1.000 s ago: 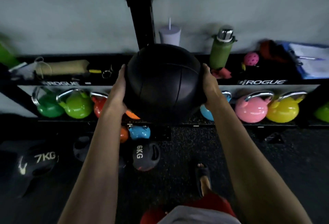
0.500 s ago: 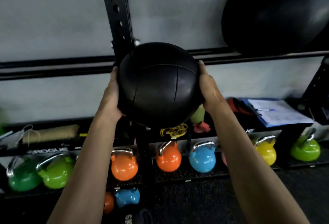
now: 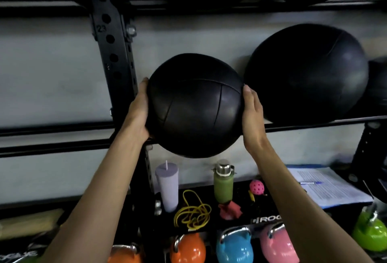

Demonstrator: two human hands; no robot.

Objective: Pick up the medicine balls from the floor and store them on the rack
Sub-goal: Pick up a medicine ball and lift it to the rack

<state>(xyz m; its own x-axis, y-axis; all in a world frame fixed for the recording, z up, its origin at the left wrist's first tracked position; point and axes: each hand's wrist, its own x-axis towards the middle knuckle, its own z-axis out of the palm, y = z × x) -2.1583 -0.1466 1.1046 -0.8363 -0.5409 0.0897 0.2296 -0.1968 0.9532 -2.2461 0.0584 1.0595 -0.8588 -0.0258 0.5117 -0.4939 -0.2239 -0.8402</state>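
While both palms clamp the black ball (image 3: pixel 194 105) at shelf height, left hand (image 3: pixel 137 114) and right hand (image 3: pixel 252 114) spread flat on its sides. Best: seat it on the rails (image 3: pixel 314 121) beside the bigger ball (image 3: pixel 305 72), then release evenly so it can't roll.

Dim, soft focus; edges blurred w/ wide-angle bowing.
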